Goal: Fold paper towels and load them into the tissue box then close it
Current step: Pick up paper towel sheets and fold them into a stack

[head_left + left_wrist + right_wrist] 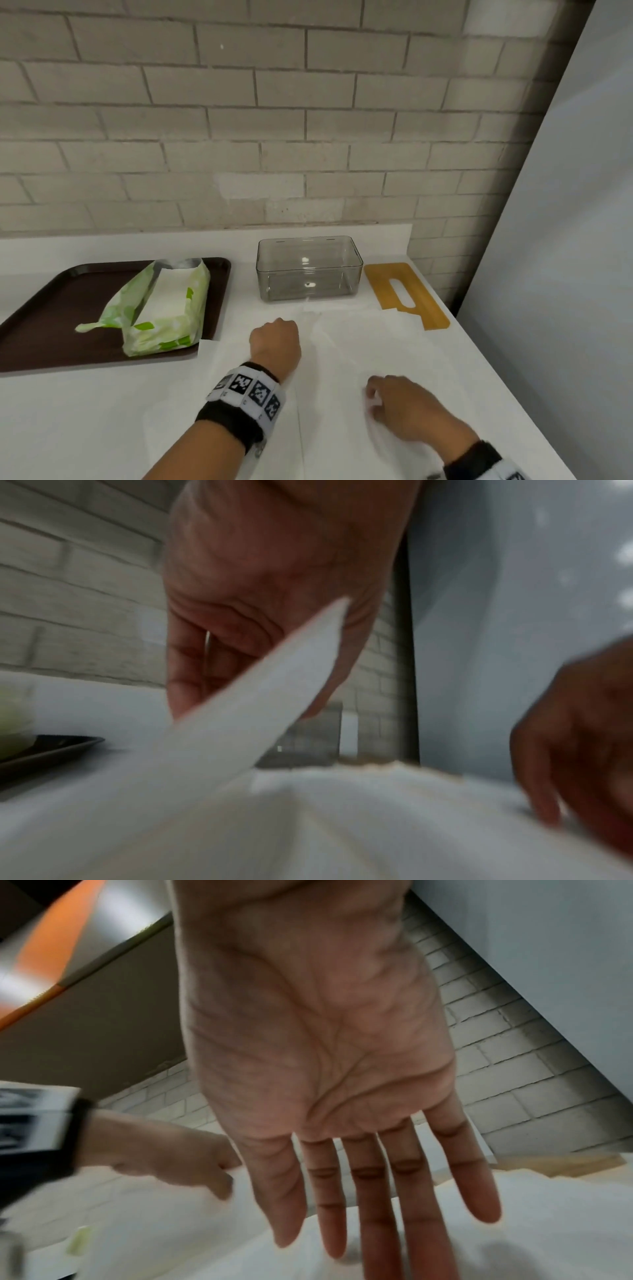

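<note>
A white paper towel sheet (359,349) lies spread on the white counter in front of the clear empty tissue box (308,270). The box's yellow-brown lid (407,294) lies flat to its right, partly under the sheet's corner. My left hand (275,342) is curled at the sheet's far left part. In the left wrist view it pinches a lifted edge of the paper towel (260,710). My right hand (404,404) is nearer me on the right; in the right wrist view its fingers (369,1191) are straight and reach down onto the sheet (531,1218).
A dark brown tray (44,329) at the left holds an opened green-and-white pack of paper towels (164,308). A brick wall runs behind the counter. The counter's right edge slants down past the lid, with a grey panel beyond it.
</note>
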{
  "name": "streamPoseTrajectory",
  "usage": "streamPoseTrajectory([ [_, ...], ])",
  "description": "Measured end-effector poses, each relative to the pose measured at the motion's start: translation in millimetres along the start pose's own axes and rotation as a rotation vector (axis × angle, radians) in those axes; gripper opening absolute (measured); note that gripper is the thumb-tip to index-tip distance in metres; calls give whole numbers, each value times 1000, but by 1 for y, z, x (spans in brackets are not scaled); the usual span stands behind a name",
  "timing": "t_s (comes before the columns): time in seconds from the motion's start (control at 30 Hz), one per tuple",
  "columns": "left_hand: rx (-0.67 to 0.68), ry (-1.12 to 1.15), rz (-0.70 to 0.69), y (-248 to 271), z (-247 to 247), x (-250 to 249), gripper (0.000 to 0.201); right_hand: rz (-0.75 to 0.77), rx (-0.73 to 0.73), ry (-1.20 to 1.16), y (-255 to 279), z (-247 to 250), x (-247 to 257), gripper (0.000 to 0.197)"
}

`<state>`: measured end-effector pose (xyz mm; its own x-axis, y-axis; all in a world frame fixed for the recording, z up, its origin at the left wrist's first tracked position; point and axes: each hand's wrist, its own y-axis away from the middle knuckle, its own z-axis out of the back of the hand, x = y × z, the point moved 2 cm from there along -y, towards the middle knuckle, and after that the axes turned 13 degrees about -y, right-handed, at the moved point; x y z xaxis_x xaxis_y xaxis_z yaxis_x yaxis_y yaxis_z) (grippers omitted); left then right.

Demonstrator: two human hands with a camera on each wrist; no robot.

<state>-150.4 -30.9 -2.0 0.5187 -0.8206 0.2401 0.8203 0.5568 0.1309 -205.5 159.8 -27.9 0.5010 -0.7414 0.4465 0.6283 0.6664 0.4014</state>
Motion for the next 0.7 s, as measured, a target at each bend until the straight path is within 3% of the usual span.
streamPoseTrajectory([
  [0.1, -212, 485, 106, 13, 18, 24, 7, -27, -91, -52, -31, 24, -9, 14],
  [0.17, -311, 826, 151, 26, 22, 38, 21, -82, -172, -56, -51, 36, -17, 24],
  [0.23, -282, 1152, 206, 38, 11, 49, 26, -145, -219, -78, -69, 42, -24, 44],
  [0.3, -178, 1455, 182, 49, -4, 53, 13, -201, -202, -100, -82, 42, -29, 63],
  [0.33, -135, 1551, 167, 54, -10, 53, 25, -225, -182, -101, -88, 41, -31, 70],
  [0.43, -93, 1635, 125, 66, -30, 56, 52, -251, -183, -93, -98, 40, -35, 78],
  [0.6, -35, 1690, 206, 76, -52, 62, 24, -258, -229, -99, -103, 41, -34, 65],
  [0.7, -26, 1751, 267, 77, -54, 64, 21, -224, -293, -77, -102, 46, -28, 36],
])
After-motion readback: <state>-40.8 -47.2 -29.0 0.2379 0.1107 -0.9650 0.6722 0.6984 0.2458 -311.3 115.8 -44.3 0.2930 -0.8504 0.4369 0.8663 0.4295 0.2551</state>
